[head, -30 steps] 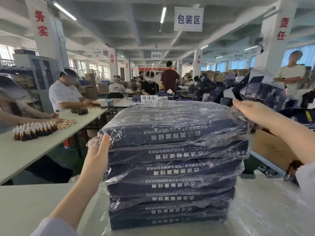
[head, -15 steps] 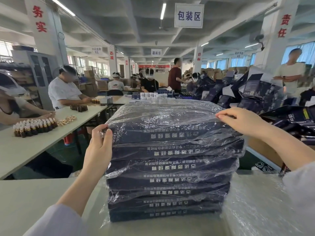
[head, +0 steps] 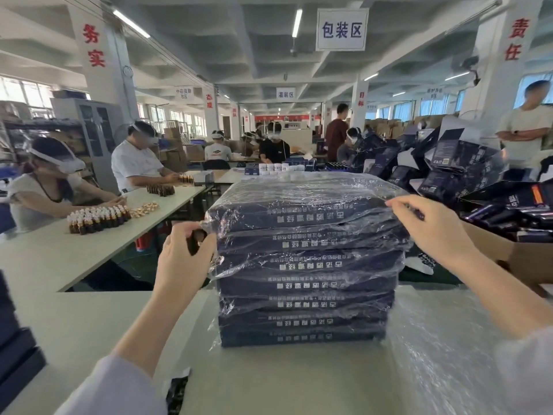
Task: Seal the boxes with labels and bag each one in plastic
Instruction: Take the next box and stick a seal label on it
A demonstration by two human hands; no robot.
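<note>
While L hand (head: 182, 259) grips wrap (head: 299, 190) | R hand (head: 434, 229) pinches it | box stack (head: 305, 295) btwn

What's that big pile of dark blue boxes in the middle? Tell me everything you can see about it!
The pile is several flat, dark blue boxes stacked on one another, each wrapped in clear, crinkly plastic that shines. Pale writing runs along their front edges, upside down from here. It stands on a pale table. The left hand grips the plastic at the top left corner, and the right hand pinches the plastic at the top right corner.
</note>
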